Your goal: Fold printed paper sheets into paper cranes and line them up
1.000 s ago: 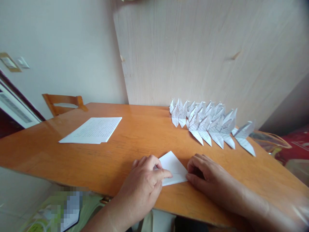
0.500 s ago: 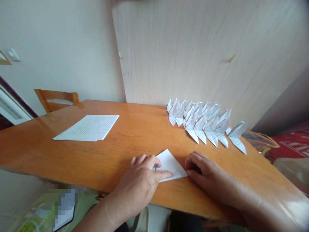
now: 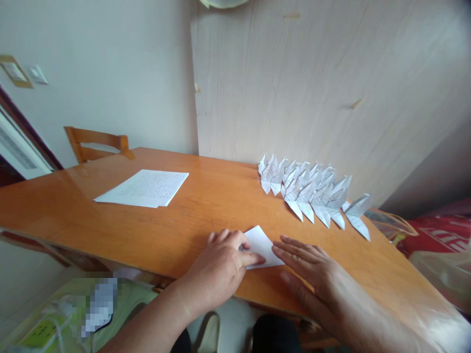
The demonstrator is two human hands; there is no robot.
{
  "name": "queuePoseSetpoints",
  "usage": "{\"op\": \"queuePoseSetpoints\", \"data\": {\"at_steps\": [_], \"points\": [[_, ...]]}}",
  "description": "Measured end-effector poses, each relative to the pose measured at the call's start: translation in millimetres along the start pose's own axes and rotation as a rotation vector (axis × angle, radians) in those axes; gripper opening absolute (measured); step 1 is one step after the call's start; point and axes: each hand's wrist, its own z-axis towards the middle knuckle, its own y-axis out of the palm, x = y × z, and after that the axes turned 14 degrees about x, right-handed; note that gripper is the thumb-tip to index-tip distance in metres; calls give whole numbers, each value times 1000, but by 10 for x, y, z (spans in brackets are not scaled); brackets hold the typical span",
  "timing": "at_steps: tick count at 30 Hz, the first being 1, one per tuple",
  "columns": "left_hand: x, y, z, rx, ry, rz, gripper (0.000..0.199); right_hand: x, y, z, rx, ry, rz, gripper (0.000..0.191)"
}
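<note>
A small white folded paper [image 3: 260, 245] lies on the wooden table near its front edge, one corner pointing away from me. My left hand [image 3: 222, 262] holds its left side, thumb flat on top and the other fingers curled at the edge. At the paper's right edge, my right hand [image 3: 316, 277] has its fingers stretched out, the fingertips touching the paper and the thumb apart. Behind it stand several rows of folded printed-paper pieces [image 3: 312, 193]. Farther left lies a stack of printed sheets [image 3: 145, 189].
The wooden table [image 3: 217, 191] reaches a pale board [image 3: 294, 88] at the back. A wooden chair [image 3: 97, 139] stands at the far left. Red and clear bags [image 3: 437, 235] are at the right edge. Below the table at left is a green bag [image 3: 132, 294].
My right hand has opened from a pinch at the paper's right corner to stretched fingers along its right edge. The view has shifted slightly. My left hand still holds the paper.
</note>
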Motion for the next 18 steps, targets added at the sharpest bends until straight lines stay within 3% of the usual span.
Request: {"op": "queuePoseSetpoints", "data": {"at_steps": [5,10,18], "points": [[-13,32,-21,20,4,-8,47,-135,110,-126,-81,-112,-176,57],[-31,43,-25,26,1,-22,50,-105,193,-203,-120,-68,-213,61],[-39,44,-20,25,-11,-42,47,-43,141,-297,-67,-88,-270,55]]}}
